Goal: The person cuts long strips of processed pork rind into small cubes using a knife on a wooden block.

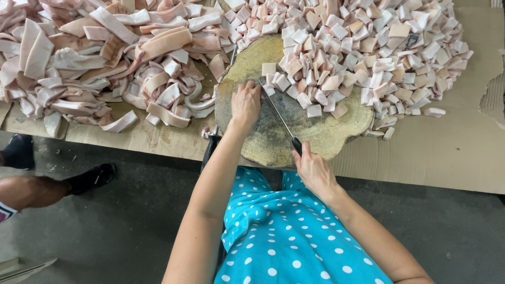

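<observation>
- The person is sitting at the near edge of a cardboard-covered surface (452, 152), working over a round wooden chopping block (326, 134) that is overhanging that near edge slightly.
- The right hand (314, 171) is gripping the dark handle of a long knife (281, 120); its fingers are wrapped tight around the handle, and the blade is lying diagonally across the block, tip toward the far left.
- The left hand (245, 102) is resting on the block's left part, fingers curled and pressed together near the blade tip; whether they are pinching a piece under them is unclear from this angle.
- Cut pale pink squares (368, 58) are piling up on the far right part of the block and spilling onto the surface behind it.
- Uncut long strips (105, 58) are lying heaped toward the far left corner of the surface, just beside the block.
- Judgement: the step in hand appears to be dicing strips into squares, with the blade between cuts and the bare middle of the block awaiting material.
- Judgement: the next move is calling for a strip laid flat across the block and the left fingers kept clear of the edge.
- Another person's legs and dark shoes (94, 176) are showing on the floor at left.
</observation>
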